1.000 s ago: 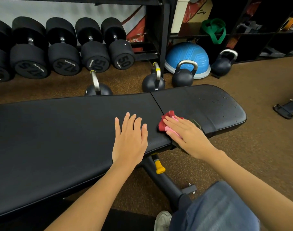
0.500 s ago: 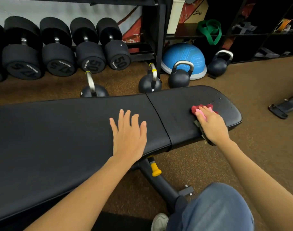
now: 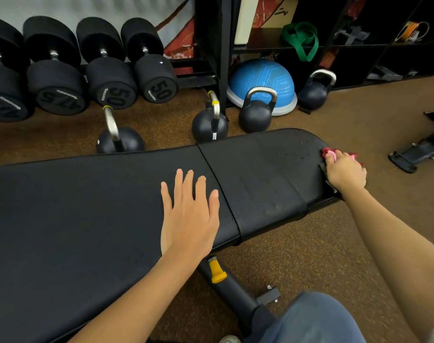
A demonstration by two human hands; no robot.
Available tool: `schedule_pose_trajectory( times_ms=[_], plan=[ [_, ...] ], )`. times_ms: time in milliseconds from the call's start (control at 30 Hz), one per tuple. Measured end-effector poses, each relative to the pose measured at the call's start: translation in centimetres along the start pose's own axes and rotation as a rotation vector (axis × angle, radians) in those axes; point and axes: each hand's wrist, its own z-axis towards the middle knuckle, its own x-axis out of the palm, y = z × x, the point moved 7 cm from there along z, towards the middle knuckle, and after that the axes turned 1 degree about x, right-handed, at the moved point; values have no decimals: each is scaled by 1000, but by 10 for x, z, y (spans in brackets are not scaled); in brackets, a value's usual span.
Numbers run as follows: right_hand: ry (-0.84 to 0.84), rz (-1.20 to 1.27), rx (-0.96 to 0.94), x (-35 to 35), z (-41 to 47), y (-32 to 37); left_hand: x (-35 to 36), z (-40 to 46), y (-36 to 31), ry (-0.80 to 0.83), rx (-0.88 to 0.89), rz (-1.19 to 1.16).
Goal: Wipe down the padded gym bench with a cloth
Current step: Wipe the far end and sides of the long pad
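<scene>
Sliding right across the seat pad over the last second, the right hand [image 3: 345,170] now sits at the very end of the bench [image 3: 99,219], out at about three o'clock in the head view, where before it worked just past the seam. Under it is the cloth [image 3: 327,152], a red and pink bunch poking out at the hand's eleven o'clock side, with a darker edge showing along the palm's lower rim. The fingers curl down over the cloth and press it onto the rounded tip of the pad; how tightly they grip it I cannot tell for sure, but they are bent round it. Small droplets [image 3: 298,149] speckle the pad just at nine o'clock of the cloth.

The left hand [image 3: 190,214] has hardly shifted: it lies flat on the long back pad near picture centre, fingers straight and slightly spread, holding nothing, fingertips pointing to twelve o'clock, the little... rather, the outer finger just beside the seam [image 3: 221,194] between the two pads.

Below the bench, at six o'clock, a yellow knob [image 3: 217,272] sticks out of the black frame, and a blue-clad knee [image 3: 310,320] fills the lower right. Beyond the bench at twelve o'clock stand three kettlebells [image 3: 255,115] on the brown floor [image 3: 359,115], a fourth at one o'clock, with a blue half-ball [image 3: 260,75] behind them. A row of dumbbells [image 3: 112,78] marked 50 and 47.5 sits at ten o'clock, and a green band [image 3: 301,39] hangs from a shelf at one o'clock.
</scene>
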Motion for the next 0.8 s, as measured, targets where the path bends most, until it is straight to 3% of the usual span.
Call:
schedule_pose_trajectory(
  times_ms=[300, 600, 667, 800],
  plan=[
    [74, -23, 14, 6, 55, 50, 5, 9, -13, 14, 30, 23],
    [172, 109, -506, 29, 20, 155, 10, 7, -1, 77, -8, 57],
    [207, 162, -616, 26, -1, 158, 12, 5, 2, 101, -9, 47],
    [241, 214, -658, 23, -28, 123, 8, 0, 4, 173, -26, 1]
  ],
)
